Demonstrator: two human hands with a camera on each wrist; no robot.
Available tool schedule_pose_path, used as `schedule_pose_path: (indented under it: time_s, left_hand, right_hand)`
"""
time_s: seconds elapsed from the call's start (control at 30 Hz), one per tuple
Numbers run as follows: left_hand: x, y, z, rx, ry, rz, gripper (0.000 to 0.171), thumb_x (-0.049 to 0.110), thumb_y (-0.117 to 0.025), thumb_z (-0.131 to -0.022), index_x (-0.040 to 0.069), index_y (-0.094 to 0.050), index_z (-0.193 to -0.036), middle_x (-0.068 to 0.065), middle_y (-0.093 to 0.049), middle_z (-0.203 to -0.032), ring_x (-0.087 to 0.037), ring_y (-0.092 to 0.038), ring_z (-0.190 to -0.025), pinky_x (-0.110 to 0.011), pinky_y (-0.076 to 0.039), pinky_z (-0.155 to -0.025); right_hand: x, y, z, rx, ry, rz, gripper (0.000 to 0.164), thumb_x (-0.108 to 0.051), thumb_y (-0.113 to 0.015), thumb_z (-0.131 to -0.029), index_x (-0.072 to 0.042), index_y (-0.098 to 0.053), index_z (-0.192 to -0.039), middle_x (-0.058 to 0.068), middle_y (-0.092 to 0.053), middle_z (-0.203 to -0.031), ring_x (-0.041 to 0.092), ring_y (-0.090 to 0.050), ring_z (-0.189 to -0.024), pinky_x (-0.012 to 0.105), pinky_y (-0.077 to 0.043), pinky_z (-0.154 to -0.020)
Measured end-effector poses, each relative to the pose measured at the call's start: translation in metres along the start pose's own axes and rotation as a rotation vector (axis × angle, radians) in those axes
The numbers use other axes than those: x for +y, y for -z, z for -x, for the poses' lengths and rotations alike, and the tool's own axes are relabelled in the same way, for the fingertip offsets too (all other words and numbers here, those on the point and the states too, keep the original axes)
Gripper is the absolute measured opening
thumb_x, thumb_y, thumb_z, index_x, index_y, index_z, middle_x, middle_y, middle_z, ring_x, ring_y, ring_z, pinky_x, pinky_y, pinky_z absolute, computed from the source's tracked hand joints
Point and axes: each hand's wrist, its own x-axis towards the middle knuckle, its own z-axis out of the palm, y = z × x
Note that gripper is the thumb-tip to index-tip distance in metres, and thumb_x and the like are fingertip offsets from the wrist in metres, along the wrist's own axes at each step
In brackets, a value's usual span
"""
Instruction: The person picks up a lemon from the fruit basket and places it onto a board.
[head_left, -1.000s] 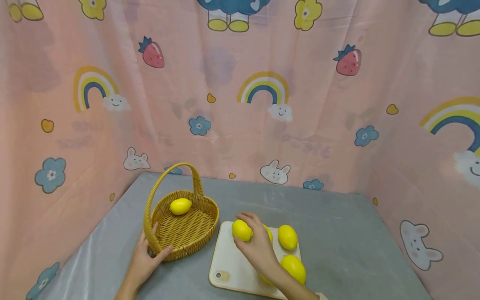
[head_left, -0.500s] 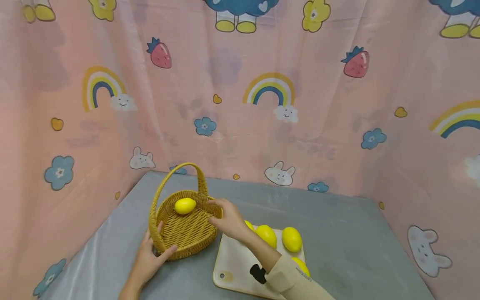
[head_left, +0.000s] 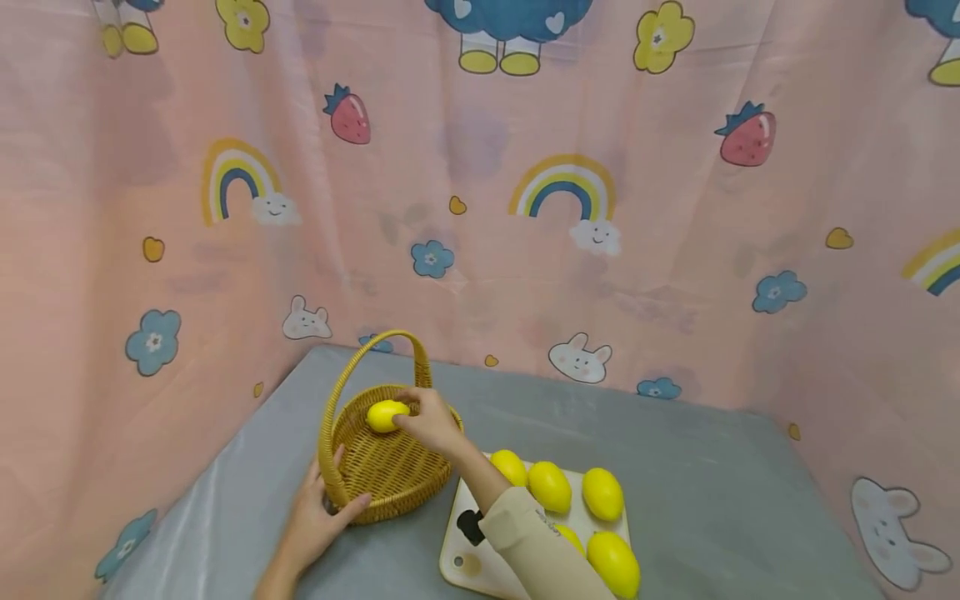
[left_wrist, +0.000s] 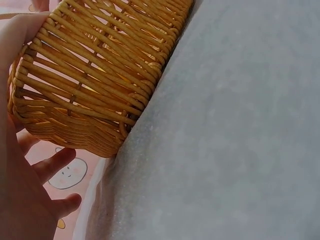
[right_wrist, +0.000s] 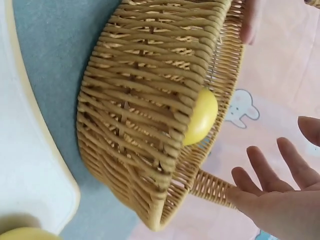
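A yellow lemon (head_left: pixel 386 416) lies inside the oval woven basket (head_left: pixel 395 502). My left hand (head_left: pixel 311 518) holds the basket's near left end beside the handle. Its thumb lies at the rim, as the left wrist view also shows; the other fingers (left_wrist: pixel 55 166) spread along the outer wall. My right hand (head_left: pixel 431 421) reaches over the basket's right rim, fingertips by the lemon. In the head view they overlap the lemon's right end. In the right wrist view its fingers (right_wrist: pixel 262 167) are spread and apart from the lemon (right_wrist: pixel 201 118).
Right of the basket, a white cutting board (head_left: pixel 480 568) carries several lemons (head_left: pixel 550 487), partly hidden by my right sleeve (head_left: pixel 536 542). The grey cloth-covered table (head_left: pixel 705 492) extends right, and a pink patterned curtain (head_left: pixel 480 292) encloses its back and sides.
My right hand has moved left from a lemon on the board to the lemon in the basket, carrying nothing visible. My left hand stays at the basket. The head view has shifted slightly.
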Motion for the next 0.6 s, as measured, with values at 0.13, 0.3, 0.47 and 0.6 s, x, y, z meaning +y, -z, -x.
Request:
schedule_pose_path:
  time_s: [0.13, 0.3, 0.47, 0.6]
  left_hand:
    - [-0.001, -0.001, -0.002, 0.004, 0.012, 0.017, 0.085, 0.026, -0.079, -0.086, -0.005, -0.035, -0.152, -0.024, -0.019, -0.161, -0.049, -0.024, -0.142, -0.072, -0.027, -0.104]
    - [-0.001, 0.001, -0.004, 0.010, 0.009, 0.031, 0.084, 0.025, -0.078, -0.086, -0.004, -0.035, -0.152, -0.022, -0.018, -0.161, -0.048, -0.023, -0.143, -0.073, -0.026, -0.105]
    - [-0.003, 0.000, -0.004, 0.009, 0.003, 0.011, 0.084, 0.025, -0.079, -0.085, -0.004, -0.035, -0.152, -0.023, -0.022, -0.159, -0.048, -0.028, -0.141, -0.072, -0.029, -0.103]
    - [-0.002, -0.002, -0.002, 0.011, 0.006, 0.008, 0.085, 0.025, -0.079, -0.085, -0.004, -0.035, -0.152, -0.025, -0.023, -0.158, -0.049, -0.027, -0.141, -0.073, -0.029, -0.103]
  right_hand:
    - [0.005, -0.012, -0.010, -0.043, -0.022, 0.051, 0.037, -0.001, -0.064, -0.092, 0.007, -0.061, -0.128, 0.023, -0.060, -0.129, 0.026, -0.061, -0.094, 0.035, -0.052, -0.077]
    - [0.011, -0.025, -0.020, -0.087, -0.044, 0.211, 0.045, -0.005, -0.068, -0.091, 0.003, -0.058, -0.134, 0.019, -0.056, -0.135, 0.029, -0.060, -0.110, 0.038, -0.053, -0.087]
    - [0.015, -0.032, -0.024, -0.127, -0.038, 0.385, 0.052, -0.009, -0.071, -0.090, 0.000, -0.055, -0.139, 0.017, -0.049, -0.144, 0.032, -0.056, -0.121, 0.041, -0.050, -0.095]
    - [0.020, -0.034, -0.025, -0.184, -0.066, 0.382, 0.057, -0.010, -0.069, -0.091, 0.001, -0.048, -0.144, 0.020, -0.038, -0.154, 0.035, -0.047, -0.133, 0.046, -0.044, -0.104]
